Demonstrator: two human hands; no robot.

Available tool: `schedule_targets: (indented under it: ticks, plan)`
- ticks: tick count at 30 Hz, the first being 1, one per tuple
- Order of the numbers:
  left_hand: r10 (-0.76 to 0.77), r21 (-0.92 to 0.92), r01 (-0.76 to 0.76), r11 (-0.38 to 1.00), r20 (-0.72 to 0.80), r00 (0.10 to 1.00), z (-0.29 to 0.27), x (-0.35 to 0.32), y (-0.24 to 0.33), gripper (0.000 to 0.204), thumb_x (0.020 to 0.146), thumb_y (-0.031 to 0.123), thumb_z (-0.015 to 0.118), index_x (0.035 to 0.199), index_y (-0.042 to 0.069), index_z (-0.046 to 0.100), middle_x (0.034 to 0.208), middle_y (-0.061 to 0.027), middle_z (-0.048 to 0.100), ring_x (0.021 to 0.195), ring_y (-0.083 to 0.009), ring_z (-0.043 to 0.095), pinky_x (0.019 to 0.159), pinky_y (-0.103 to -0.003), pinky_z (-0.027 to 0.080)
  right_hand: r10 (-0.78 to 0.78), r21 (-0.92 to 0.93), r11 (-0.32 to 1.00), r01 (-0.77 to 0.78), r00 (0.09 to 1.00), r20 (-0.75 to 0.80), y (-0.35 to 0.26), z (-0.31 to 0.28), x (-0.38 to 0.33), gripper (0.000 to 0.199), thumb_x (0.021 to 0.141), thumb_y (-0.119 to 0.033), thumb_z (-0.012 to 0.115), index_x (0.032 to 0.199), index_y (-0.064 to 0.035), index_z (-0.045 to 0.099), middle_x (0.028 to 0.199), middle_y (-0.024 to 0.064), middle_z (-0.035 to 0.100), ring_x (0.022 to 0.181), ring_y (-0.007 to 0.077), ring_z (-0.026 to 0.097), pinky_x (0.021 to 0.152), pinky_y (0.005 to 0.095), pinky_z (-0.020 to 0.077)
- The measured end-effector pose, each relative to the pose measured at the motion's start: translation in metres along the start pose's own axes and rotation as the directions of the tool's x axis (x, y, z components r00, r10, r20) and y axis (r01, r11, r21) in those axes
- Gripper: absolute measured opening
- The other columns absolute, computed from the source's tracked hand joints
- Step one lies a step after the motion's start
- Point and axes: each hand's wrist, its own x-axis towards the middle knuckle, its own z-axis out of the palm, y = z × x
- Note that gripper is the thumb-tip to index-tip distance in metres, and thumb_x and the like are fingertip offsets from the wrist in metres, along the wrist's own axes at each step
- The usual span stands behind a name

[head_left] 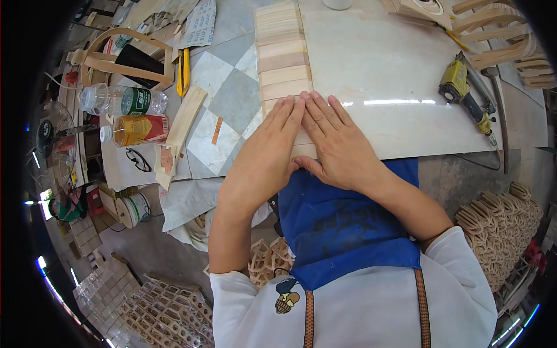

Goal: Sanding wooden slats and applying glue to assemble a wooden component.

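The left hand and right hand are laid flat, fingers spread open and gripping nothing, side by side on the near end of a row of pale wooden strips, seemingly edge-joined, on the glossy white table

Woodworking workshop, row of cut wooden slats on the desk, yellow power tool, stacked carved wooden pieces on the floor

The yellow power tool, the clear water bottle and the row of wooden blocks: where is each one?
yellow power tool (458, 83), head view, on its yellow body.
clear water bottle (119, 100), head view, on its middle.
row of wooden blocks (282, 55), head view, on a mid-row block.
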Motion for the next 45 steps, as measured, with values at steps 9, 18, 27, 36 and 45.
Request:
schedule_targets:
  ticks: [9, 18, 27, 36, 45]
  plan:
    - [-0.039, -0.040, 0.039, 0.998, -0.016, 0.999, -0.003, 0.002, 0.002, 0.102, 0.078, 0.002, 0.088, 0.169, 0.000, 0.042, 0.173, -0.0187, 0.048, 0.159, -0.0370, 0.048, 0.127, -0.044, 0.045, -0.021, 0.004, 1.000, 0.021, 0.999, -0.041, 0.003, 0.003, 0.000, 0.090, 0.106, -0.050, 0.060, 0.168, 0.0120, 0.037, 0.176, 0.0303, 0.038, 0.168, 0.0411, 0.031, 0.140, 0.0518, 0.0161]
    - [-0.070, 0.044, 0.070, 0.997, 0.007, 0.998, -0.004, 0.001, 0.005, 0.102, 0.073, -0.006, 0.087, 0.166, -0.002, 0.045, 0.170, -0.0190, 0.050, 0.155, -0.0370, 0.052, 0.127, -0.042, 0.045, 0.274, 0.736, 0.676, -0.027, 0.937, -0.217, 0.019, -0.010, -0.013, 0.064, 0.101, -0.012, 0.059, 0.161, 0.0091, 0.049, 0.167, 0.0265, 0.051, 0.154, 0.0367, 0.051, 0.132, 0.0448, 0.0371]
    - [-0.049, 0.155, 0.043, 0.987, 0.033, 0.998, -0.009, 0.013, 0.014, 0.102, 0.068, -0.010, 0.087, 0.162, -0.003, 0.048, 0.167, -0.0177, 0.052, 0.151, -0.0365, 0.052, 0.126, -0.042, 0.045, 0.384, 0.923, 0.385, -0.008, 0.911, -0.152, 0.030, -0.011, -0.016, 0.049, 0.102, -0.001, 0.051, 0.150, 0.0060, 0.060, 0.144, 0.0177, 0.070, 0.131, 0.0251, 0.064, 0.120, 0.0374, 0.0479]
    - [-0.139, 0.172, 0.122, 0.977, 0.092, 0.986, -0.008, 0.017, 0.020, 0.090, 0.073, -0.012, 0.080, 0.158, -0.007, 0.049, 0.159, -0.0222, 0.055, 0.145, -0.0397, 0.054, 0.123, -0.043, 0.048, 0.453, 0.882, -0.469, 0.053, 0.871, 0.188, 0.062, -0.038, 0.012, 0.046, 0.110, -0.018, 0.051, 0.144, 0.0116, 0.061, 0.141, 0.0215, 0.071, 0.121, 0.0292, 0.070, 0.118, 0.0409, 0.0515]
    - [-0.184, 0.245, 0.132, 0.960, 0.204, 0.961, -0.017, 0.042, 0.034, 0.061, 0.091, -0.002, 0.062, 0.150, -0.013, 0.051, 0.151, -0.0265, 0.056, 0.147, -0.0434, 0.052, 0.124, -0.042, 0.045, 0.282, 0.323, -0.930, 0.174, 0.902, 0.328, 0.172, -0.050, 0.152, 0.091, 0.110, -0.060, 0.057, 0.158, 0.0140, 0.033, 0.144, 0.0321, 0.054, 0.123, 0.0426, 0.062, 0.110, 0.0524, 0.0570]
